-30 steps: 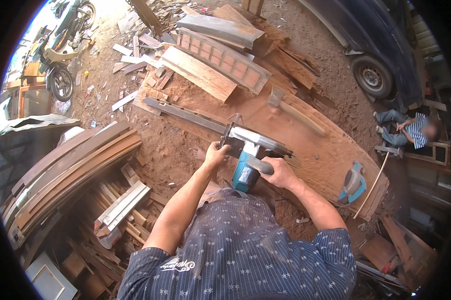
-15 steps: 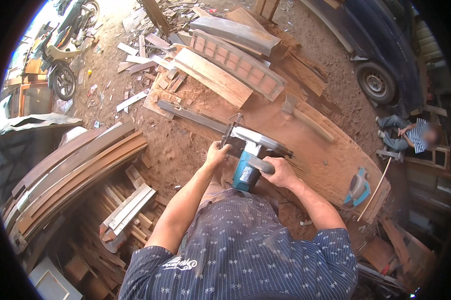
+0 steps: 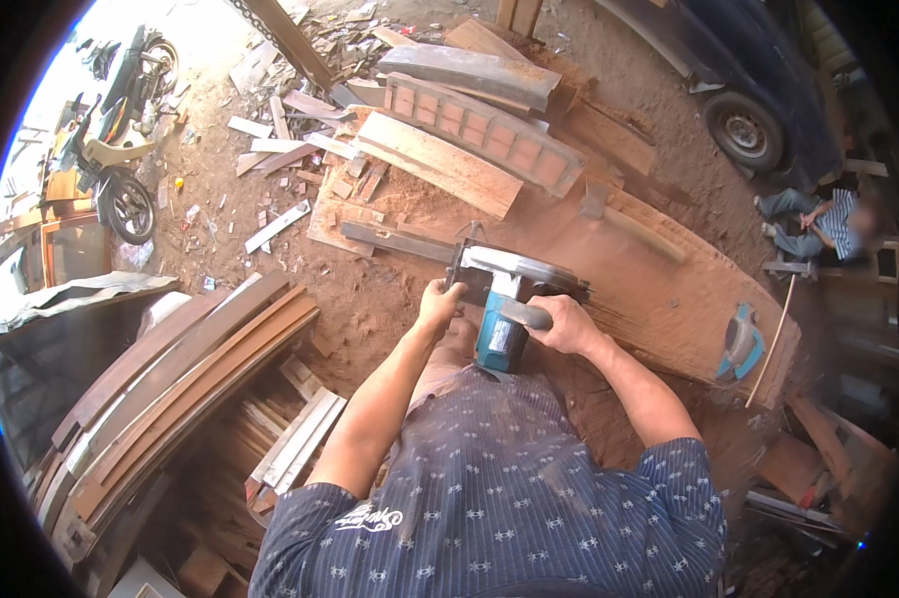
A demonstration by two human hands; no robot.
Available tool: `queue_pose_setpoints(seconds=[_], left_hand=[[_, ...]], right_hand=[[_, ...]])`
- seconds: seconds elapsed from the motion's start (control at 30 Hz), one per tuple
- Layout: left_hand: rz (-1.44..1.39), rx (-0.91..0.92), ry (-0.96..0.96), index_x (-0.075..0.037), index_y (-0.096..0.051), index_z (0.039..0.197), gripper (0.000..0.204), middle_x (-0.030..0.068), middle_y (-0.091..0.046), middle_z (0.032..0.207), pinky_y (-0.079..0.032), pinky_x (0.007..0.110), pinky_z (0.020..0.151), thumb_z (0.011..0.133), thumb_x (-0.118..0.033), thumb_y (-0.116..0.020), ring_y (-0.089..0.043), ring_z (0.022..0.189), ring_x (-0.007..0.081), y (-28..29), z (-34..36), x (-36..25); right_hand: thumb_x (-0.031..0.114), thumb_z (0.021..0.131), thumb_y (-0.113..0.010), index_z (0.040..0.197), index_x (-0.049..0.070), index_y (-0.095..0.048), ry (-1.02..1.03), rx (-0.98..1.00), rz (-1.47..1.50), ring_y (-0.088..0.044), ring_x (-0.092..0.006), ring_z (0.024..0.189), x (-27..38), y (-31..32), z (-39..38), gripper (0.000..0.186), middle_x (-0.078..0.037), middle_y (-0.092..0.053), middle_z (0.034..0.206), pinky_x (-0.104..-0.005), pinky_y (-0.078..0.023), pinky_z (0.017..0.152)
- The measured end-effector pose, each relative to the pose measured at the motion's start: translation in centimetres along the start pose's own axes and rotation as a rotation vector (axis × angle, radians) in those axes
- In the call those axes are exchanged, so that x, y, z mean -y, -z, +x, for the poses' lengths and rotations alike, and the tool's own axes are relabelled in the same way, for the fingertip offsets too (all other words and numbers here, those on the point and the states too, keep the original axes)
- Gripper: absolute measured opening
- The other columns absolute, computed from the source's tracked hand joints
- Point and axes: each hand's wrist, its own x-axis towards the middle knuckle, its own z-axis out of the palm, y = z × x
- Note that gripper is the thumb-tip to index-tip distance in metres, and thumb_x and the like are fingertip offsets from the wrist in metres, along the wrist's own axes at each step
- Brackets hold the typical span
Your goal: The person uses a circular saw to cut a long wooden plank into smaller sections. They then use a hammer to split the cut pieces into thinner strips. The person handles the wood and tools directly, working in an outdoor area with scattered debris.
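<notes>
A teal and silver circular saw (image 3: 502, 329) stands on the workbench, close in front of my body. My right hand (image 3: 566, 325) wraps around its dark rear handle. At the saw's front left edge, my left hand (image 3: 440, 301) is closed on the base plate; its fingertips are partly hidden. A narrow dark wood strip (image 3: 395, 241) runs from the left into the saw's base. The blade and the cut are hidden beneath the saw.
Beyond the saw lie a thick plank (image 3: 438, 164) and a slatted wooden panel (image 3: 484, 132). A hammer-like tool (image 3: 637, 221), a second teal power tool (image 3: 741, 342) and a thin stick (image 3: 771, 341) rest right. Stacked boards (image 3: 180, 384) stand left. A person (image 3: 818, 221) sits near a parked vehicle (image 3: 749, 130).
My view has shifted, so most surroundings sit differently in the picture. Slightly less of the wood strip shows to the left of the saw. Both hands keep their hold.
</notes>
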Motion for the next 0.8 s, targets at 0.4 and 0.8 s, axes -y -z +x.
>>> queue_pose_setpoints(seconds=[0.4, 0.8], left_hand=[[-0.001, -0.041, 0.003, 0.003, -0.055, 0.122, 0.042, 0.0079, -0.068, 0.092, -0.051, 0.027, 0.052, 0.091, -0.019, -0.074, -0.061, 0.061, 0.0113, 4.6, 0.1, -2.6], [-0.027, -0.057, -0.066, 0.002, -0.056, 0.121, 0.041, 0.0078, -0.069, 0.095, -0.051, 0.027, 0.052, 0.091, -0.019, -0.074, -0.06, 0.062, 0.0105, 11.9, 3.5, -2.8]], right_hand=[[0.015, 0.08, -0.074, 0.099, 0.004, -0.068, 0.063, 0.02, 0.049, -0.07, -0.0387, 0.083, 2.6, -2.0, 4.1, 0.022, -0.02, -0.071, 0.086, -0.0438, -0.054, 0.073], [0.01, 0.078, -0.073, 0.099, 0.004, -0.067, 0.081, 0.035, -0.011, -0.07, -0.038, 0.084, 6.6, -5.8, 9.4, 0.022, -0.02, -0.071, 0.087, -0.0424, -0.053, 0.075]])
